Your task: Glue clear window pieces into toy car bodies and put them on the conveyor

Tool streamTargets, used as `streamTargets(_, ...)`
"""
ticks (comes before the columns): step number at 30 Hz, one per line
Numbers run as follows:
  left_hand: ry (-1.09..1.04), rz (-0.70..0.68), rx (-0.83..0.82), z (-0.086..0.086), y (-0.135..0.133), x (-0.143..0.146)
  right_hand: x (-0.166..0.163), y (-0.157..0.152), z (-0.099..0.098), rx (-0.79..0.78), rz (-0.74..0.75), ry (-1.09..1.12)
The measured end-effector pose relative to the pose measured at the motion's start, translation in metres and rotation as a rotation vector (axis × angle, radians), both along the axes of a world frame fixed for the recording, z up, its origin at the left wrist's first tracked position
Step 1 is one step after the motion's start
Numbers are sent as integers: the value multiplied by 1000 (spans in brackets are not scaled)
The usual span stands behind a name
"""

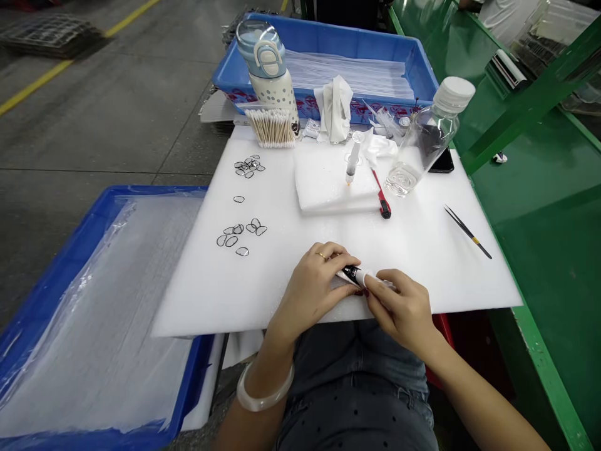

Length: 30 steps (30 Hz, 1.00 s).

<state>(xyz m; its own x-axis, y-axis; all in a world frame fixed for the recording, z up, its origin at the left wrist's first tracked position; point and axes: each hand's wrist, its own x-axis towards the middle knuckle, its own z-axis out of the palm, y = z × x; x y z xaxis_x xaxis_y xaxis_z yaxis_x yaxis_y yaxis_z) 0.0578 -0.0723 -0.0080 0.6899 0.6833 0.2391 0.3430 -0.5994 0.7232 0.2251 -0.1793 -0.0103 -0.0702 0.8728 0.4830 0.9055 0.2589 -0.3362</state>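
Near the front edge of the white foam sheet (197,300), my left hand (315,285) grips a small black-and-white tube (352,274). My right hand (404,308) is closed round the white end of the same tube, its fingers partly hiding it. Thin black rings (230,240) lie loose to the left of my hands. More of them form a pile (249,165) farther back, with a single ring (239,199) between. Beyond my hands, a syringe (352,164) stands tip down on a white foam block (323,188). A red box cutter (384,207) lies beside that block.
Tweezers (467,232) lie at the right. A clear bottle (420,147), cotton swabs (271,128), a drinking bottle (273,88) and crumpled tissue (334,109) stand along the back, before a blue tray (323,34). Another blue tray (28,275) sits lower left; a green frame (539,338) borders the right.
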Motion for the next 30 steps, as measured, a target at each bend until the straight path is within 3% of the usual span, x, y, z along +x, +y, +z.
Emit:
streamTargets(3, 3, 0, 4, 0, 1, -1, 8, 10, 9, -127, -38, 40)
streamTargets(6, 2, 8, 11, -3, 0, -2, 32, 30, 30, -238, -114, -29)
streamTargets(10, -19, 21, -31, -3, -1, -4, 50, 47, 55, -96, -309, -241)
streamTargets(13, -72, 52, -69, -3, 0, -6, 24, 41, 53, -108, -141, -72)
streamTargets(16, -172, 169, -55, -5, 2, -10, -9, 34, 38, -294, 71, -67)
streamTargets(19, -180, 317, -59, -7, 2, -12, -1, 33, 35, -330, 87, -104)
streamTargets(22, -123, 405, -78, -9, -2, -12, 65, 19, 47, -200, -148, -16)
streamTargets(24, -103, 439, -77, -12, -4, -12, 125, -7, 51, -151, -479, 6)
streamTargets(27, -95, 432, -47, -22, -3, -14, 209, -68, 38, -277, -978, -21)
streamTargets(30, -58, 359, -22, -31, 1, -17, 263, -130, 11, -493, -1208, -22)
